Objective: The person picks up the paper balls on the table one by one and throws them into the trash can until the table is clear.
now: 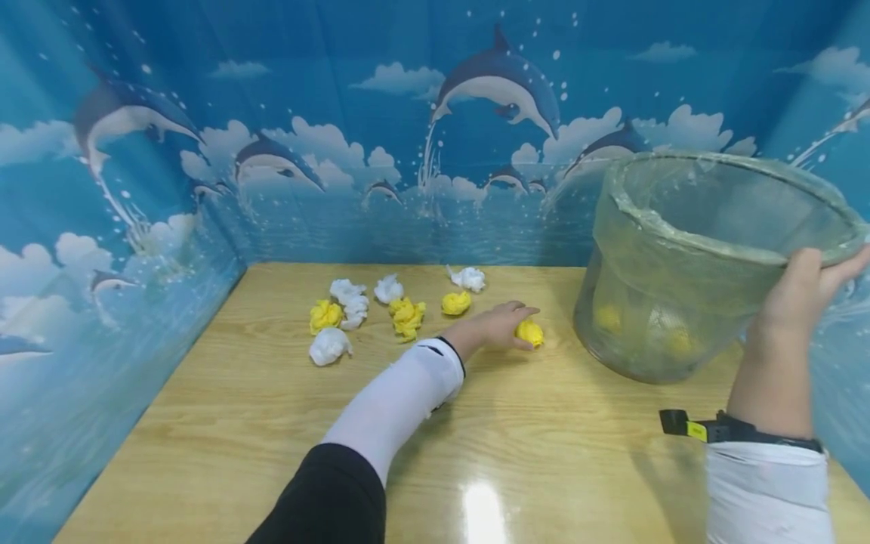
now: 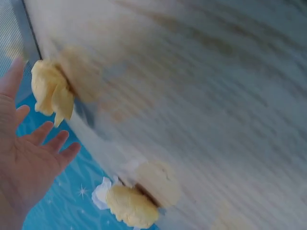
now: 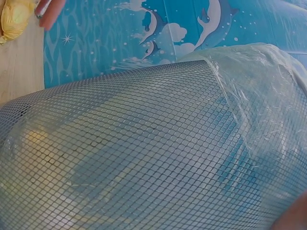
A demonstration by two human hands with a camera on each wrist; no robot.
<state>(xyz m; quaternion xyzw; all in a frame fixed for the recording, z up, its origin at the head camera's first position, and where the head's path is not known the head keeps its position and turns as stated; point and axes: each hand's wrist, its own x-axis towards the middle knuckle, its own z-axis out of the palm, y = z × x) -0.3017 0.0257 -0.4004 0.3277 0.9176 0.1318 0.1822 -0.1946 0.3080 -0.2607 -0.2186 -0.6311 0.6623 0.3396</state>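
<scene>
My left hand (image 1: pixel 499 326) reaches over the table to a yellow crumpled paper ball (image 1: pixel 530 333). In the left wrist view its fingers are spread beside that ball (image 2: pixel 49 91), not closed round it; whether they touch it I cannot tell. On the right, my right hand (image 1: pixel 791 298) grips the rim of a mesh wastebasket (image 1: pixel 587 306), which leans over to the right. A translucent liner bag (image 3: pixel 261 86) is folded over the rim. Through the mesh show blurred yellow and white crumpled balls. Most of the right hand lies outside the right wrist view.
Several white and yellow crumpled paper balls lie left of the left hand, among them a white one (image 1: pixel 329 346) and a yellow one (image 1: pixel 456 304). The wooden table (image 1: pixel 544 453) ends at a blue dolphin-print curtain (image 1: pixel 408 219) behind and at the sides.
</scene>
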